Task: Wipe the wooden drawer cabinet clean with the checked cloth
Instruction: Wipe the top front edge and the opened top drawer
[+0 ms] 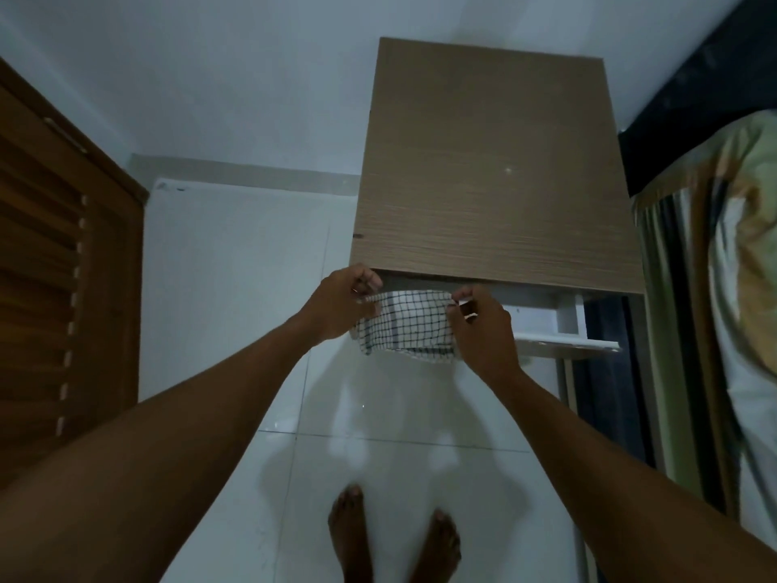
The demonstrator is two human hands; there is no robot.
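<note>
Currently checked cloth (405, 326) is stretched in air between left grip (344, 300) and right grip (479, 326), each pinching a top corner, just before front edge of wooden drawer cabinet (496, 183). Risks: hanging fold snagging open drawer (569, 321); light pinch slipping, cloth dropping to floor (235, 288).

Open tiled floor (235, 288) lies left of and before the wooden cabinet (496, 183) — a louvred door (54, 267) stands well apart. A bed (714, 288) crowds its right side, a wall (252, 77) backs it, a pulled-out drawer (567, 342) juts forward.
</note>
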